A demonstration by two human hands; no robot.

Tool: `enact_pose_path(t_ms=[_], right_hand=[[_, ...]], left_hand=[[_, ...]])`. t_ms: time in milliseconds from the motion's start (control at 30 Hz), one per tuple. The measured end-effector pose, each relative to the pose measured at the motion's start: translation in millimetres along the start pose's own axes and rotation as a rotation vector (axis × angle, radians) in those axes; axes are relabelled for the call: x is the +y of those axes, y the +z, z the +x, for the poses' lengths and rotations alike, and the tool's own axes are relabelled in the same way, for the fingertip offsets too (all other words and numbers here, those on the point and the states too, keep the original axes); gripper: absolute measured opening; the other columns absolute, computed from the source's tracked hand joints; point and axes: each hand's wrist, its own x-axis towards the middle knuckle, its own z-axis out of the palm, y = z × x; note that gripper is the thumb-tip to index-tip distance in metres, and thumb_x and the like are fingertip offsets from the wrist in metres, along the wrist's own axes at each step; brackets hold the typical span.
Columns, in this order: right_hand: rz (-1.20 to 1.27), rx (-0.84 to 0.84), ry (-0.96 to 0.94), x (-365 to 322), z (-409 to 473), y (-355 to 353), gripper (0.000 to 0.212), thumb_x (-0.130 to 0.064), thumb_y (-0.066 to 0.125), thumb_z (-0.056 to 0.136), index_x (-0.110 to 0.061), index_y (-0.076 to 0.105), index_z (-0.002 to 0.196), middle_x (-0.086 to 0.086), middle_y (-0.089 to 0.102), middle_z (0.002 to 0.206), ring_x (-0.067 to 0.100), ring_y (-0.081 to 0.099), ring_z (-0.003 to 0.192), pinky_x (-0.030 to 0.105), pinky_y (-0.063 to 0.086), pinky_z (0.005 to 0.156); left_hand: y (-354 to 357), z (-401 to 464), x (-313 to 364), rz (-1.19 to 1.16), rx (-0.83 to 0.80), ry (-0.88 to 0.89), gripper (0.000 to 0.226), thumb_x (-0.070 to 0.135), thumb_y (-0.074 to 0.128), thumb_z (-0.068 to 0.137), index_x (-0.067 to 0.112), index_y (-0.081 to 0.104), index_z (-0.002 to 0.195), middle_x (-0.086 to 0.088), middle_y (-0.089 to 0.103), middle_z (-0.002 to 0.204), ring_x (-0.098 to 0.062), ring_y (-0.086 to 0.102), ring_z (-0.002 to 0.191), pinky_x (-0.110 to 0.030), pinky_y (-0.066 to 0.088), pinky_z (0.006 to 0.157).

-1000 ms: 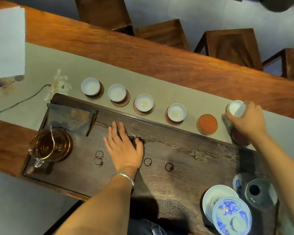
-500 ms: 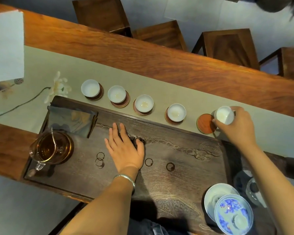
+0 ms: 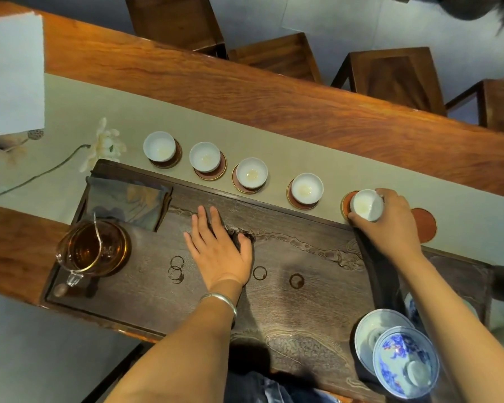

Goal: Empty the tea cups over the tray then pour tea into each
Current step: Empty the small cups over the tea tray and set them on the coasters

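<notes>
Nearest, on the right end of the dark wooden tea tray [image 3: 317, 289]: a blue-and-white lidded bowl [image 3: 405, 362], saucer beneath. On the tray's left end, a glass pitcher [image 3: 95, 248] of amber tea.

Mid-tray: left hand [image 3: 218, 248] lies flat, palm down, fingers straight, apparently pressing a small dark object; what it is I cannot tell.

Just past the tray's far rim: right hand [image 3: 390, 219] pinches a white tea cup [image 3: 366, 205] by its wall, cup tilted toward the tray, over a red coaster [image 3: 346, 203]. Forearm reaches diagonally across the tray's right end. A bare coaster [image 3: 424, 225] sits right of the hand.

Beyond the far rim, four more cups [image 3: 307, 188] stand upright on coasters.

Step, as I judge it: emptying this cup. Best to bring it fully over the tray before tipping further, so drips miss the runner.
</notes>
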Motion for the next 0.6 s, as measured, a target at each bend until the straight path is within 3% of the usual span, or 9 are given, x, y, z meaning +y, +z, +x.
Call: enact_pose_path(t_ms=[233, 600], right_hand=[[-0.016, -0.015, 0.005, -2.0, 6.4, -0.1, 0.069, -0.030, 0.085, 0.079, -0.004, 0.052, 0.133, 0.022, 0.058, 0.127, 0.039, 0.053, 0.117, 0.045, 0.047, 0.085], [-0.069, -0.057, 0.019, -4.9, 3.3, -1.4, 0.085, -0.035, 0.088, 0.075, -0.005, 0.044, 0.142, 0.024, 0.052, 0.134, 0.040, 0.051, 0.122, 0.049, 0.046, 0.094]], left_hand=[[1.8, 0.3, 0.1, 0.006, 0.003, 0.000, 0.078, 0.043, 0.036, 0.083, 0.004, 0.033, 0.151, -0.020, 0.029, 0.159, -0.036, 0.025, 0.148, -0.054, 0.015, 0.120], [3.7, 0.0, -1.2, -0.001, 0.000, 0.000, 0.078, 0.044, 0.035, 0.083, 0.005, 0.033, 0.151, -0.019, 0.028, 0.159, -0.035, 0.024, 0.148, -0.054, 0.016, 0.121]])
